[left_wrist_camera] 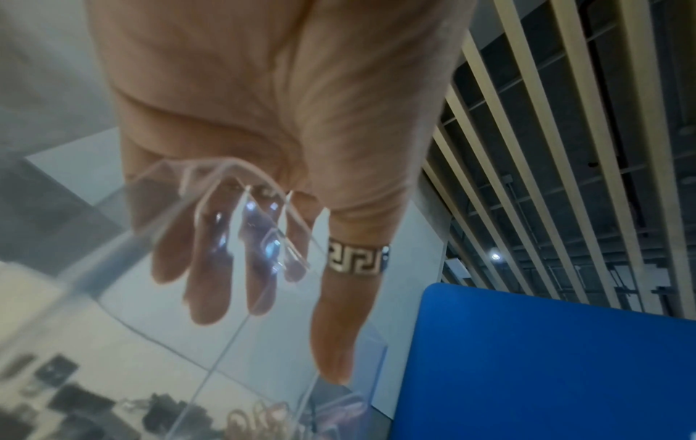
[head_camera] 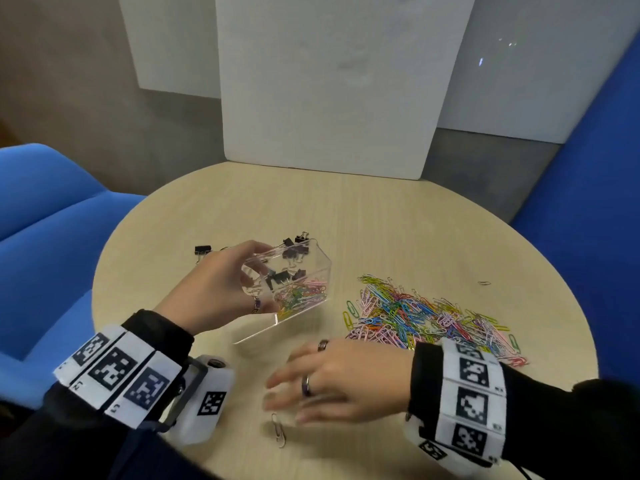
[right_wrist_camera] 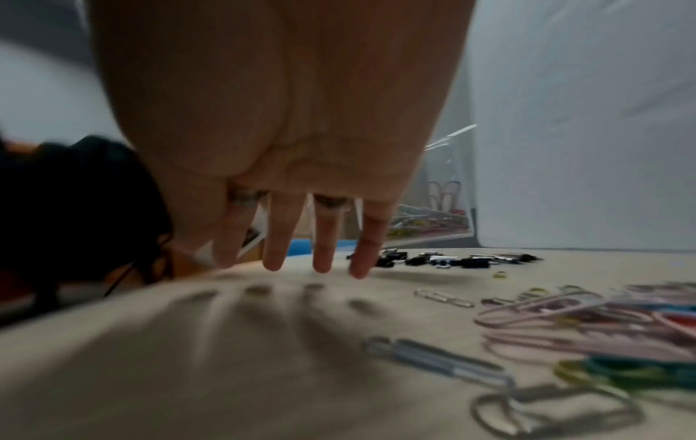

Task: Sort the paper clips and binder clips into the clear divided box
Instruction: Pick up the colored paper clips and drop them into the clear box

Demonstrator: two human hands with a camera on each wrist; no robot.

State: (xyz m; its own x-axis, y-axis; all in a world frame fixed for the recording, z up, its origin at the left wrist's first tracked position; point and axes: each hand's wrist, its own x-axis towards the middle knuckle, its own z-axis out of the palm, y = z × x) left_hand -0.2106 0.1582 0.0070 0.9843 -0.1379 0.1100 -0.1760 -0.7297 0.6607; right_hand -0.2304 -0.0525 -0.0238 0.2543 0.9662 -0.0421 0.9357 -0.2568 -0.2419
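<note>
My left hand (head_camera: 225, 282) grips the clear divided box (head_camera: 304, 271) and holds it tilted above the table; the fingers (left_wrist_camera: 211, 268) lie behind one wall and the thumb (left_wrist_camera: 335, 327) on another. Inside it, black binder clips (head_camera: 284, 275) sit in the far part and coloured paper clips (head_camera: 301, 294) in the near part. A big heap of coloured paper clips (head_camera: 429, 317) lies on the table at the right. My right hand (head_camera: 311, 382) hovers flat just above the table, fingers (right_wrist_camera: 278, 244) straight and spread, holding nothing. One silver paper clip (head_camera: 278, 429) lies below it.
Loose black binder clips (head_camera: 202, 251) lie on the round wooden table (head_camera: 381, 220) behind the box. A stray paper clip (head_camera: 484, 283) sits far right. A white board (head_camera: 332, 98) stands at the table's back edge. Blue seats (head_camera: 52, 216) flank both sides.
</note>
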